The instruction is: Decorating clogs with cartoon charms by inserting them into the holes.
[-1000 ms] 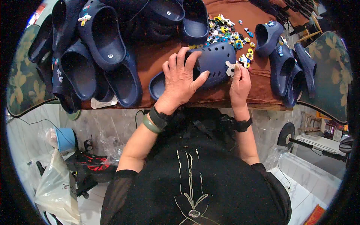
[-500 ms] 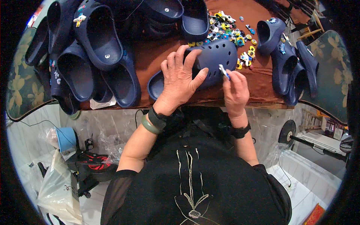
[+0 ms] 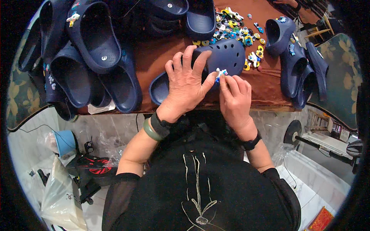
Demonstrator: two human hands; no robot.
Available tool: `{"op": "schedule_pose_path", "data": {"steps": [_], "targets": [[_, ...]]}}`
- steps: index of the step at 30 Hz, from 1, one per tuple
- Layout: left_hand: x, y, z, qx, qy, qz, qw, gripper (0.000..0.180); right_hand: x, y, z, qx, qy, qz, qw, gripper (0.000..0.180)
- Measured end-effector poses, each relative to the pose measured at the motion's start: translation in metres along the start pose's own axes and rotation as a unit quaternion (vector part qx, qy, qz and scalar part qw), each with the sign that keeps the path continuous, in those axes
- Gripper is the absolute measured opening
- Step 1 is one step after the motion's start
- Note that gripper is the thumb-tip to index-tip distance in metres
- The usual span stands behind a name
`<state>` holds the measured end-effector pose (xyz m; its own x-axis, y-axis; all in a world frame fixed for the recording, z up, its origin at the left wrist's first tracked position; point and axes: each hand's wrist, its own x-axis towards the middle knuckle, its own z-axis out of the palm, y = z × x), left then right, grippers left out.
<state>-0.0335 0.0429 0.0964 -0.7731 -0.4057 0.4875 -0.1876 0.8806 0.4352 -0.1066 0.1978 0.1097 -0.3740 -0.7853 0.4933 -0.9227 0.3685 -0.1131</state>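
A navy clog [image 3: 229, 52] with holes in its upper lies on the brown cloth in front of me, its toe to the right. My left hand [image 3: 185, 82] grips it around the foot opening, fingers bent and spread, thumb along the near side. Much of the clog's middle is hidden behind that hand. Between finger and thumb, my right hand [image 3: 235, 92] pinches a small white and blue shoe charm [image 3: 221, 74] against the near side of the upper. My left thumb tip is close beside the charm; whether they touch is unclear.
Beyond the clog lies a pile of colourful charms [image 3: 235, 29]. Navy clogs [image 3: 94, 38] crowd the left side, some bearing charms. More decorated clogs [image 3: 291, 57] stand at the right. The brown cloth [image 3: 269, 92] ends at the near table edge. Another person's arm [image 3: 306, 13] shows at far right.
My right hand has moved left and brought the charm against the clog's near side. The left thumb has come close to it. The clog has shifted only slightly.
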Motion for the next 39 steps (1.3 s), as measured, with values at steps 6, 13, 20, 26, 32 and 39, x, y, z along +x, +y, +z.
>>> {"op": "schedule_pose_path", "data": {"steps": [6,13,20,26,32,39], "targets": [[0.002,0.006,-0.009,-0.009,-0.033,-0.011,0.999,0.064,-0.003,0.002,0.003,0.001,-0.002,-0.004,1.000,0.042],[0.000,0.000,-0.010,-0.030,-0.026,-0.016,0.999,0.065,-0.007,0.041,0.001,0.253,0.043,0.127,0.958,0.020],[0.001,0.002,-0.010,-0.035,-0.023,-0.007,0.999,0.064,-0.005,0.118,0.030,0.100,0.017,0.211,0.972,0.026],[-0.001,0.001,-0.010,-0.026,-0.021,-0.004,0.999,0.064,-0.009,0.110,0.037,0.055,0.058,0.156,0.985,0.022],[0.000,0.001,-0.011,-0.034,-0.030,-0.015,0.999,0.064,-0.023,0.108,0.041,0.109,0.033,0.216,0.970,0.020],[0.000,-0.001,-0.008,-0.029,0.001,0.003,1.000,0.062,0.007,0.070,0.023,0.212,0.202,0.106,0.950,0.024]]}}
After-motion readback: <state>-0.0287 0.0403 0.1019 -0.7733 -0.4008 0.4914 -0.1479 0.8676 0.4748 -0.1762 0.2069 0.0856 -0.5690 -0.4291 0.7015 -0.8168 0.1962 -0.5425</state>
